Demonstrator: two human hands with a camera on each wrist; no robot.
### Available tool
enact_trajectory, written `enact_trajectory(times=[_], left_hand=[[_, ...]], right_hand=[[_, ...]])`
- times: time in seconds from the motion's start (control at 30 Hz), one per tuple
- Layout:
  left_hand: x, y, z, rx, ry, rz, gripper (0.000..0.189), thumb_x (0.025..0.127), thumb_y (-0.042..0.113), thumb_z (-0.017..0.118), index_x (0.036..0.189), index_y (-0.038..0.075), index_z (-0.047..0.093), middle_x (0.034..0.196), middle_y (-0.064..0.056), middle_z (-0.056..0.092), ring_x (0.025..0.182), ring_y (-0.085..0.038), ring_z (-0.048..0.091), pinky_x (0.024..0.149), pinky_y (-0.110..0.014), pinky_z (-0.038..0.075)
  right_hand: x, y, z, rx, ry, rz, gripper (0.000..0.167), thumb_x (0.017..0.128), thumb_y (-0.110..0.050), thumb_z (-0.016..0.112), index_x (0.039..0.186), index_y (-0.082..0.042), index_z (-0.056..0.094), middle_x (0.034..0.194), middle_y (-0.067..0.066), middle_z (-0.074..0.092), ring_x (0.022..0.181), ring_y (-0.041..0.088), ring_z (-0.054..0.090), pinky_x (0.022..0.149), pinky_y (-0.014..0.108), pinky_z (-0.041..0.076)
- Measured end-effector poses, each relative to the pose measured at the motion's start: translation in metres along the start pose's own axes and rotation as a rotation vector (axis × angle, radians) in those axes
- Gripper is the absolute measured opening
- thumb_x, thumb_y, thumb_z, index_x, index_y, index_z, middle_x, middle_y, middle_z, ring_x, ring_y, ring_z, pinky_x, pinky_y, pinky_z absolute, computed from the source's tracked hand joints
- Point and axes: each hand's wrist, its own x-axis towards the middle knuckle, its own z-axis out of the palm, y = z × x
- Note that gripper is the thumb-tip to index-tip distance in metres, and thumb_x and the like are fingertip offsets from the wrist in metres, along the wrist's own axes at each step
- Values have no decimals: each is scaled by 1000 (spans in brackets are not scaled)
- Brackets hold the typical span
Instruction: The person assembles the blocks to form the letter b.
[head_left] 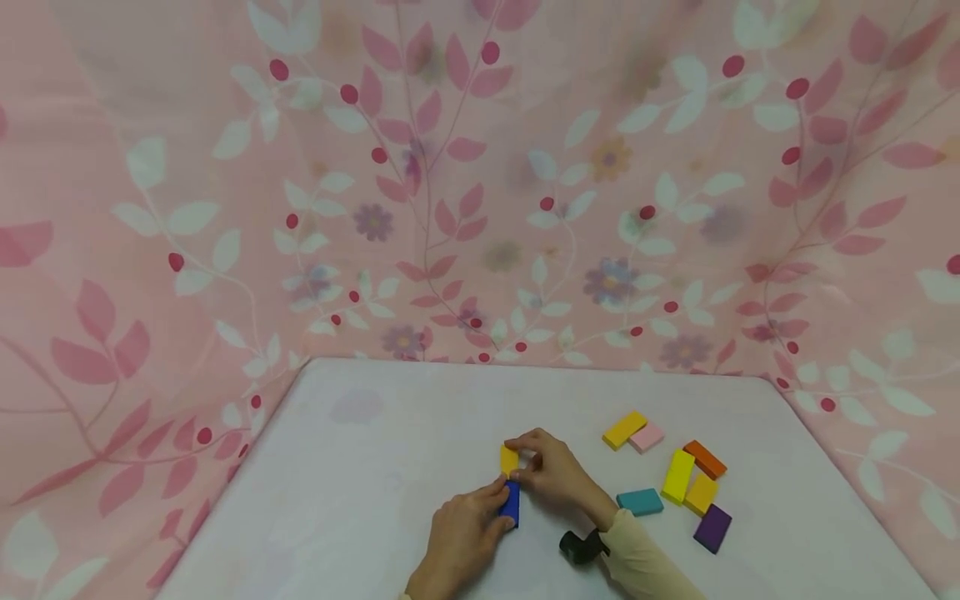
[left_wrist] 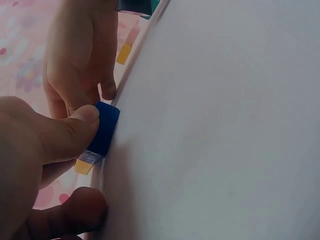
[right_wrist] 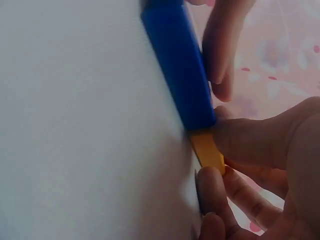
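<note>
Two small blocks lie end to end on the white table: a blue block [head_left: 512, 504] nearer me and an orange-yellow block [head_left: 509, 461] beyond it. With thumb and fingers, my left hand [head_left: 465, 529] pinches the blue block, the thumb at its near end. My right hand [head_left: 558, 468] holds the orange-yellow block, index finger at its far end and thumb beside the joint. In the right wrist view, the blue block [right_wrist: 180, 70] meets the orange-yellow block [right_wrist: 209, 150] with no clear gap. The left wrist view shows my thumb against the blue block [left_wrist: 105, 127].
Right of my hands lie a teal block [head_left: 640, 502], a purple block [head_left: 712, 528], a bright yellow block [head_left: 678, 477], an orange block [head_left: 705, 459], a pink block [head_left: 647, 437] and other yellow ones. A black device [head_left: 581, 547] is at my right wrist. Floral cloth [head_left: 480, 208] hangs behind the table [head_left: 337, 500].
</note>
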Motion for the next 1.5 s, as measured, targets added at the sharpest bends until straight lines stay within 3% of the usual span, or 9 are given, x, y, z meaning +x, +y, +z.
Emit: enact_trajectory(times=[0.17, 0.5, 0.7, 1.0, 1.23, 1.5], left_hand=[[-1, -1, 2, -19, 2, -26, 39, 93, 29, 81, 128, 13, 78, 141, 3, 71, 116, -27, 76, 84, -45, 63], [2, 3, 1, 12, 2, -46, 40, 91, 30, 83, 126, 13, 79, 138, 1, 72, 115, -28, 76, 84, -46, 64], [4, 3, 3, -20, 5, -42, 41, 89, 28, 85, 125, 11, 79, 140, -1, 71, 117, -28, 75, 88, -49, 63], [3, 5, 3, -102, -10, -102, 40, 90, 26, 85, 126, 8, 78, 138, -10, 71, 121, -31, 73, 94, -53, 61], [4, 2, 5, -140, 4, -80, 44, 90, 23, 84, 129, 6, 76, 135, -8, 73, 118, -30, 74, 92, -51, 61], [4, 0, 8, -181, 15, -62, 43, 89, 21, 84, 129, 5, 76, 132, -10, 73, 114, -31, 76, 90, -50, 62]], right_hand=[[0, 1, -2, 37, -58, 14, 43, 93, -9, 80, 135, -7, 72, 127, 12, 67, 84, 11, 59, 75, 20, 51], [-3, 3, -8, 45, -60, 43, 42, 94, -11, 80, 135, -12, 71, 129, 7, 69, 87, 12, 61, 77, 21, 51], [-4, 3, -12, 53, -79, 51, 44, 95, -13, 80, 137, -12, 70, 134, 8, 68, 90, 13, 62, 79, 20, 52], [-5, 5, -15, 121, -122, -18, 49, 95, -14, 81, 141, -4, 66, 137, 16, 66, 86, 9, 64, 77, 20, 54], [-2, 2, -15, 106, -117, 57, 49, 94, -13, 82, 141, -10, 69, 129, 8, 69, 86, 13, 64, 77, 21, 50], [-2, 3, -12, 61, -81, 74, 46, 92, -11, 81, 137, -12, 72, 121, 4, 71, 86, 11, 61, 76, 21, 49]])
